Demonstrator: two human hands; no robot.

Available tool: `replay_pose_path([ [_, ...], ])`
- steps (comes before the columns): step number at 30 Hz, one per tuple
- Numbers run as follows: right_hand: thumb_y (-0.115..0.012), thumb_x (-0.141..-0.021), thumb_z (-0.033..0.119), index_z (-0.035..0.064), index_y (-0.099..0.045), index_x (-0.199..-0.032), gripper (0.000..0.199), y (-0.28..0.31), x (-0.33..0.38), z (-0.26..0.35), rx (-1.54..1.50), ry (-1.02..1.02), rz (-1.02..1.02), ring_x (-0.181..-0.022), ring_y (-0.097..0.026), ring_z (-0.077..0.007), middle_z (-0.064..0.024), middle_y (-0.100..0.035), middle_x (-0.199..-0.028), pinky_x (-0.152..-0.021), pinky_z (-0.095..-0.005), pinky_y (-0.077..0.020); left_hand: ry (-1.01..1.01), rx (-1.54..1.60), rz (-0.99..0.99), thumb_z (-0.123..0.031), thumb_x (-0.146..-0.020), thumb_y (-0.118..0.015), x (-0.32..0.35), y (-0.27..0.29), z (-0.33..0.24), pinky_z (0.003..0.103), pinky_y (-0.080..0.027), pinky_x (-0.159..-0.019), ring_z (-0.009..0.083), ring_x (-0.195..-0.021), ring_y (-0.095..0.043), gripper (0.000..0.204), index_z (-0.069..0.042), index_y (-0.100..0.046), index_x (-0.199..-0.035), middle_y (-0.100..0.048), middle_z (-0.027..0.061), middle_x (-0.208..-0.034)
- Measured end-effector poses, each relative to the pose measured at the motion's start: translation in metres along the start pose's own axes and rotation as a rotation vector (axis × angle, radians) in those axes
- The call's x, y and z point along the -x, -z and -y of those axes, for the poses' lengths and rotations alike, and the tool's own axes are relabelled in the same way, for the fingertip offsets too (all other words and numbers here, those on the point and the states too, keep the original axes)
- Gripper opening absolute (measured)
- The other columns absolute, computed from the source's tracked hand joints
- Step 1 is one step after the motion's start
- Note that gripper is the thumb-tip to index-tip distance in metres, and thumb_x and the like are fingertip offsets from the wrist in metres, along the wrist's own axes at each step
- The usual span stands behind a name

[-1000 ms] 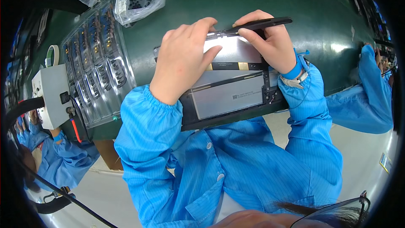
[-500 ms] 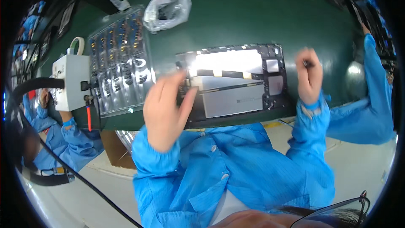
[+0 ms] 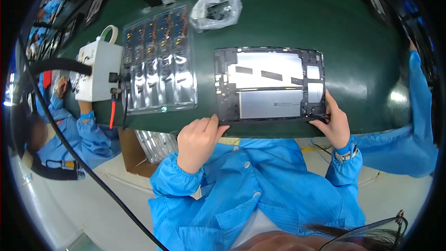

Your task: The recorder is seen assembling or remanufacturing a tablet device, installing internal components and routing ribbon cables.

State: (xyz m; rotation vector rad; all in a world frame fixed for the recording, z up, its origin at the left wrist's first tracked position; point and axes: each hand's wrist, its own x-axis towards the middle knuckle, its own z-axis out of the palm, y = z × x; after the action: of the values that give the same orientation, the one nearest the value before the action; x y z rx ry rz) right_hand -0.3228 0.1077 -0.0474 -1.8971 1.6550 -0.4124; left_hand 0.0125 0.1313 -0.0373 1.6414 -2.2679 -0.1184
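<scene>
An opened tablet body point(image 3: 227, 104) lies on the green bench in front of me, its inside facing up. It has a black frame, silver battery cells point(image 3: 269, 104) and short black strips point(image 3: 272, 75) across the brighter upper cell. My left hand point(image 3: 197, 142) grips the near left corner between thumb and fingers. At the near right corner, my right hand point(image 3: 337, 123) holds the frame with its thumb at the near edge and fingers along the side. Something small and dark shows by the right thumb; I cannot make out whether it is separate from the frame.
Left of the tablet lies a clear plastic tray point(image 3: 160, 107) of small circuit parts. Beside it stand a white control box point(image 3: 100, 81) with cables and a tape roll point(image 3: 110, 32). A plastic bag point(image 3: 216, 9) of dark parts sits farther back. Co-workers' blue sleeves point(image 3: 420, 107) show at both sides.
Both hands have come down to the tablet's near corners; the right was raised off its right side, pinched on something dark. The tablet now lies straighter, and the strips across its upper cell look different.
</scene>
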Motion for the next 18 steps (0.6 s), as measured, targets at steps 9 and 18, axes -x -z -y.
replay_pose_path([
  [9, -0.074, -0.063, 0.001, 0.0043, -0.032, -0.132, 0.082, -0.015, 0.014, 0.006, -0.065, 0.032, -0.136, -0.056, -0.049, -0.0139, -0.0064, -0.046, -0.063, -0.053, -0.0251, -0.0436, -0.284, -0.075, 0.038, -0.023, -0.065, -0.070, -0.012, 0.008, 0.029, 0.028, -0.043, -0.050, 0.0172, -0.057, -0.053, 0.021, -0.008, -0.059, -0.074, -0.051, 0.0019, -0.062],
  [18, -0.063, -0.070, -0.003, 0.0057, -0.047, -0.122, 0.055, 0.002, 0.018, 0.026, -0.095, 0.037, -0.268, -0.049, -0.030, -0.0080, -0.0012, -0.031, -0.053, -0.045, -0.0221, -0.0256, 0.200, -0.010, -0.221, -0.010, -0.077, -0.056, -0.063, 0.086, 0.135, 0.037, -0.048, -0.064, 0.0311, -0.073, -0.058, 0.011, -0.006, -0.062, -0.086, -0.060, 0.0125, -0.077],
])
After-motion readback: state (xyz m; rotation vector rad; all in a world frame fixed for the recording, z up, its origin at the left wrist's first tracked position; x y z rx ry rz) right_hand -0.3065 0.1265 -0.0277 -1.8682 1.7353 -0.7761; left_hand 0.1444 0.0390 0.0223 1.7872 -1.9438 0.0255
